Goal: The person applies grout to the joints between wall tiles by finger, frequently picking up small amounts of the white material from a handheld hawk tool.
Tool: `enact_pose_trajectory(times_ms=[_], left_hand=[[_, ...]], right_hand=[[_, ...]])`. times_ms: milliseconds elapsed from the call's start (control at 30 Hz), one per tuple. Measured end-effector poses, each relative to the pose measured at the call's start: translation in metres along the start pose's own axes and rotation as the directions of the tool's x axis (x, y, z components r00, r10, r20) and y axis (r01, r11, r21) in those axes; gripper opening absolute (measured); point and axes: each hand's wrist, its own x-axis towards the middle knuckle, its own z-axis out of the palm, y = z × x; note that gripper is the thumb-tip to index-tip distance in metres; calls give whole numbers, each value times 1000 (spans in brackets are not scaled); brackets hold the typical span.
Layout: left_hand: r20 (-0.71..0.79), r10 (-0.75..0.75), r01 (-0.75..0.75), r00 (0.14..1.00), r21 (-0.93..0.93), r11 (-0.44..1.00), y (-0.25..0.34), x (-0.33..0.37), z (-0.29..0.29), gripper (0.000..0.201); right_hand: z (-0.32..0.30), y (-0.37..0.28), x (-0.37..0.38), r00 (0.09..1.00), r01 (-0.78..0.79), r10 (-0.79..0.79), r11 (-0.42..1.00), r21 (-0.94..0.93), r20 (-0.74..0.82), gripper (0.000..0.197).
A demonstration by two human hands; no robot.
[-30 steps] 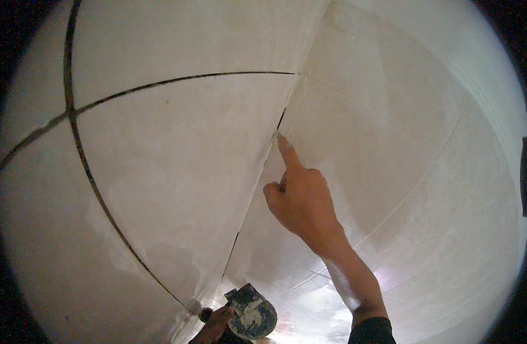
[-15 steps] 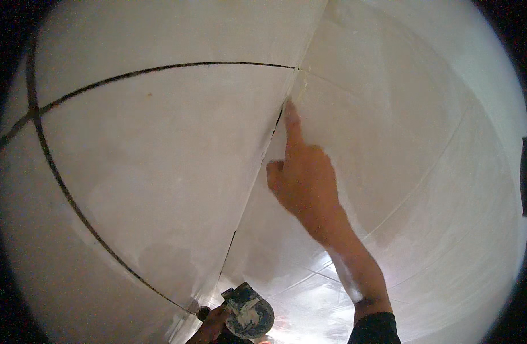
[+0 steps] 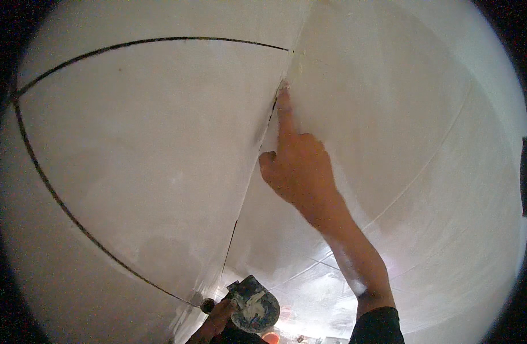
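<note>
My right hand [image 3: 298, 166] reaches up to the corner seam [image 3: 252, 172] between two tiled surfaces. Its index finger is stretched out with the tip touching the seam, where a little pale paste shows. The other fingers are curled in and hold nothing. Low in the view, my left hand [image 3: 216, 316] grips a dark, flat, rounded piece [image 3: 255, 305] smeared with pale paste; its exact kind is unclear. Parts of the seam show as dark open gaps just below the fingertip and lower down, while other stretches look pale.
Dark, wide joints [image 3: 97, 243] border the large beige tile [image 3: 160, 143] on the left. A round dark hole [image 3: 208, 305] lies beside my left hand. Below are a brightly lit floor [image 3: 318, 286] and an orange-red round object [image 3: 271, 337], partly hidden.
The whole view has shifted, so the tile joints sit higher and farther left. My right fingertip has slid slightly up along the seam. The left hand keeps its hold.
</note>
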Motion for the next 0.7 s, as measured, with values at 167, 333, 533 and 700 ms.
enact_pose_trajectory(times_ms=[167, 333, 533, 700], left_hand=[[7, -21, 21, 1000, 39, 999, 12, -3, 1, 41], [-21, -48, 49, 999, 52, 997, 25, -10, 6, 41], [-15, -22, 24, 1000, 120, 992, 9, 0, -3, 40], [-14, -16, 18, 1000, 114, 993, 15, -3, 1, 40]], right_hand=[[14, -12, -16, 987, -10, 30, 991, -130, 156, 85], [-5, -15, -2, 998, -39, 40, 999, -19, 56, 86], [16, -5, -13, 999, -14, 13, 1000, 20, 39, 85], [0, -6, -17, 998, 57, -56, 995, 79, -7, 83]])
